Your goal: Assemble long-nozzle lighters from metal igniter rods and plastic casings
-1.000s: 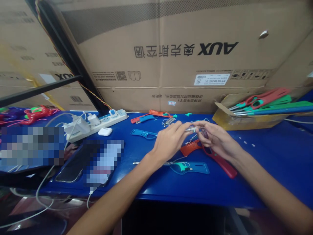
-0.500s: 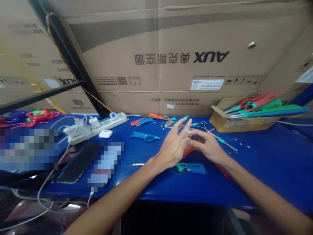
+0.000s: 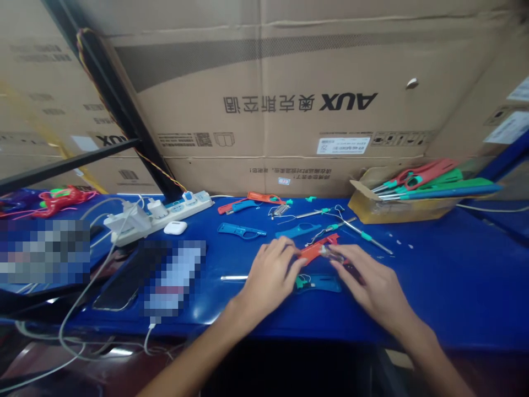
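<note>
Down and apart come the left hand (image 3: 270, 270) and right hand (image 3: 372, 281), the right's fingers clamped on a white-tipped lighter part (image 3: 324, 251) by the orange lighter shell (image 3: 311, 253), the left's curled at that shell's end, grip impossible to tell.

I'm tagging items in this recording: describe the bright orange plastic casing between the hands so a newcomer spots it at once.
On the glossy blue tabletop before the large brown cardboard box, find the bare left hand and right hand. The bright orange plastic casing shows between their fingertips; the other orange plastic casing lies farther back, near that box.
</note>
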Demonstrator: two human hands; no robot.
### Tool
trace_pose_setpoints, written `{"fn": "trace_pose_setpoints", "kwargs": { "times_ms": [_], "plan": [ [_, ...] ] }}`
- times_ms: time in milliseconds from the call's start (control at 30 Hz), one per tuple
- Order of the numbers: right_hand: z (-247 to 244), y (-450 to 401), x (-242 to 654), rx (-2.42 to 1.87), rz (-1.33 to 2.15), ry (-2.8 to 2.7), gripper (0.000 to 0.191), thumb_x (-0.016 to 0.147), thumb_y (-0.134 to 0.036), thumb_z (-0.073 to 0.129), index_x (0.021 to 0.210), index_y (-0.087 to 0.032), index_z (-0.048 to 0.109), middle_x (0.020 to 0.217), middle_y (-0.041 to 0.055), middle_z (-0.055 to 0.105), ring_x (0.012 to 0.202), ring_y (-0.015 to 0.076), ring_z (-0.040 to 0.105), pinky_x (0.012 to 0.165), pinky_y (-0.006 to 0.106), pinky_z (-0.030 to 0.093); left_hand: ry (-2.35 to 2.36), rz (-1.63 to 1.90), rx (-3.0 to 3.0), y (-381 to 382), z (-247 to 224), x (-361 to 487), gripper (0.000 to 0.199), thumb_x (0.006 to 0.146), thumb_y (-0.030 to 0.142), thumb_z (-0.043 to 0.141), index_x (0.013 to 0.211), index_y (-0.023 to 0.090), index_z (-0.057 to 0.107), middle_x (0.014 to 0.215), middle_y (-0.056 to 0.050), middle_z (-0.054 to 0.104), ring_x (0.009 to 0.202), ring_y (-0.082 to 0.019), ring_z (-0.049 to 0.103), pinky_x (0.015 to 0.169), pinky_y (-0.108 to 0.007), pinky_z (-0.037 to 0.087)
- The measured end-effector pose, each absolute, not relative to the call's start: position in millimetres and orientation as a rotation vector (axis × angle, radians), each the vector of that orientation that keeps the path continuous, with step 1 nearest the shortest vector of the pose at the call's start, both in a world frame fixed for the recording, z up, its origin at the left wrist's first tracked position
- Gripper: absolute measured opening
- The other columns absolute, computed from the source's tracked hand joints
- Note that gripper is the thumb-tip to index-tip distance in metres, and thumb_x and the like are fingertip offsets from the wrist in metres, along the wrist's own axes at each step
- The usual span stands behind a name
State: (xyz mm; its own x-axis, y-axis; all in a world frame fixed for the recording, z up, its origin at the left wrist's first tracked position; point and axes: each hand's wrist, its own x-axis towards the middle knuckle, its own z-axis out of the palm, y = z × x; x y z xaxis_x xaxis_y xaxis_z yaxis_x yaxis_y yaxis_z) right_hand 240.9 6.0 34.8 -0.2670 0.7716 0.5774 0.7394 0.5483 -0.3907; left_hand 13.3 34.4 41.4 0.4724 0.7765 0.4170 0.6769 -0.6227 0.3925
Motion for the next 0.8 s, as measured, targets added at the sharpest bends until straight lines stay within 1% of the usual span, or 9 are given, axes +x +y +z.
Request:
{"fn": "trace_pose_setpoints", "kwargs": {
  "times_ms": [67, 100, 167, 233, 400, 533, 600, 700, 800],
  "plan": [
    [18, -6, 238, -1.215, -0.116, -2.027, 0.027, 0.1, -0.024, 0.054, 0.126, -0.025, 0.064, 0.114, 0.0081, 0.071, 0.1, 0.0206, 0.071, 0.082, 0.029, 0.056, 1.319, 0.726, 2.611, 24, 28, 16, 0.018, 0.105, 0.03, 0.05, 0.109, 0.019, 0.063, 0.114, -0.006, 0.063, 0.102, -0.022, 0.06, 0.087, -0.039, 0.046],
    [12, -10, 236, -1.205, -0.161, -2.041, 0.027, 0.1, -0.023, 0.054, 0.124, -0.024, 0.065, 0.111, 0.0082, 0.072, 0.097, 0.0201, 0.072, 0.078, 0.028, 0.056, 1.327, 0.672, 2.648, 22, 23, 17, 0.017, 0.105, 0.029, 0.05, 0.109, 0.019, 0.063, 0.114, -0.006, 0.064, 0.103, -0.023, 0.059, 0.086, -0.039, 0.045],
    [4, -15, 232, -1.18, -0.154, -2.123, 0.026, 0.1, -0.023, 0.053, 0.123, -0.023, 0.066, 0.107, 0.0079, 0.071, 0.087, 0.018, 0.072, 0.069, 0.026, 0.056, 1.327, 0.592, 2.693, 20, 16, 18, 0.015, 0.104, 0.026, 0.051, 0.108, 0.019, 0.064, 0.11, -0.005, 0.065, 0.102, -0.024, 0.058, 0.085, -0.039, 0.043],
    [2, -16, 229, -1.153, -0.055, -2.239, 0.026, 0.101, -0.024, 0.051, 0.123, -0.022, 0.065, 0.107, 0.0079, 0.07, 0.083, 0.0167, 0.072, 0.065, 0.025, 0.055, 1.327, 0.563, 2.676, 20, 13, 17, 0.013, 0.104, 0.023, 0.052, 0.103, 0.02, 0.065, 0.105, -0.003, 0.066, 0.099, -0.022, 0.058, 0.082, -0.036, 0.041],
    [5, -16, 231, -1.109, 0.209, -2.376, 0.03, 0.103, -0.026, 0.047, 0.128, -0.024, 0.062, 0.113, 0.0081, 0.068, 0.092, 0.0187, 0.07, 0.072, 0.029, 0.057, 1.311, 0.695, 2.616, 12, 8, 6, 0.014, 0.105, 0.023, 0.05, 0.098, 0.02, 0.062, 0.101, -0.001, 0.068, 0.093, -0.02, 0.058, 0.08, -0.035, 0.038],
    [3, -17, 233, -1.071, 0.292, -2.329, 0.027, 0.103, -0.023, 0.048, 0.126, -0.023, 0.062, 0.114, 0.0073, 0.07, 0.098, 0.0199, 0.07, 0.081, 0.033, 0.058, 1.245, 0.79, 2.62, 4, 4, -2, 0.015, 0.106, 0.019, 0.047, 0.1, 0.019, 0.06, 0.102, -0.001, 0.069, 0.093, -0.019, 0.058, 0.083, -0.035, 0.038],
    [1, -17, 233, -1.061, 0.307, -2.305, 0.027, 0.102, -0.023, 0.05, 0.126, -0.024, 0.061, 0.114, 0.007, 0.071, 0.099, 0.0205, 0.071, 0.084, 0.034, 0.059, 1.191, 0.787, 2.642, 3, 3, -3, 0.015, 0.106, 0.018, 0.045, 0.104, 0.02, 0.06, 0.104, -0.002, 0.069, 0.094, -0.019, 0.057, 0.084, -0.035, 0.039],
    [-1, -16, 233, -1.074, 0.299, -2.276, 0.028, 0.101, -0.023, 0.05, 0.126, -0.024, 0.062, 0.11, 0.0068, 0.073, 0.095, 0.0212, 0.072, 0.081, 0.035, 0.06, 1.148, 0.773, 2.635, 3, 3, -4, 0.017, 0.106, 0.017, 0.044, 0.109, 0.02, 0.06, 0.106, -0.002, 0.069, 0.095, -0.02, 0.057, 0.084, -0.035, 0.039],
    [0, -15, 232, -1.085, 0.302, -2.249, 0.027, 0.101, -0.023, 0.05, 0.124, -0.024, 0.063, 0.107, 0.0066, 0.073, 0.091, 0.021, 0.073, 0.078, 0.035, 0.06, 1.139, 0.807, 2.59, 3, 5, -5, 0.015, 0.106, 0.018, 0.046, 0.108, 0.021, 0.061, 0.105, -0.002, 0.07, 0.095, -0.02, 0.057, 0.086, -0.035, 0.04]
  ]
}}
